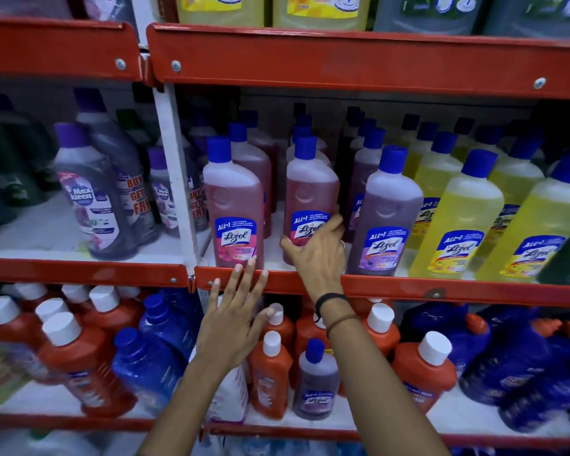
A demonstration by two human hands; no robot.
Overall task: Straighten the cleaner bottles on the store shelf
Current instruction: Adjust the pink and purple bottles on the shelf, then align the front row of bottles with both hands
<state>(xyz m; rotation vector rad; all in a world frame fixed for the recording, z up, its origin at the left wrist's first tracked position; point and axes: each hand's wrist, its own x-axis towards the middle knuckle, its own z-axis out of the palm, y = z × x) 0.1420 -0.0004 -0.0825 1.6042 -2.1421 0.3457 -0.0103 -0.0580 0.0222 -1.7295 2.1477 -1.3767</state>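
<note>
1. Second pink bottle (310,192) stands upright on the middle shelf (392,287), blue cap up, long axis vertical, its blue label facing out.
2. Right hand (316,255) reaches up over the red shelf edge, fingers curled round that bottle's lower label, thumb on its left side, gripping it.
3. Left hand (234,320) is spread flat and open, holding nothing, fingertips (251,262) touching the red edge just below the first pink bottle (232,205).
4. That first bottle stands upright at the shelf's left end, beside the white post (175,166).
5. A purple bottle (385,212) and yellow bottles (464,215) line up to the right, all blue-capped, translucent, upright.
</note>
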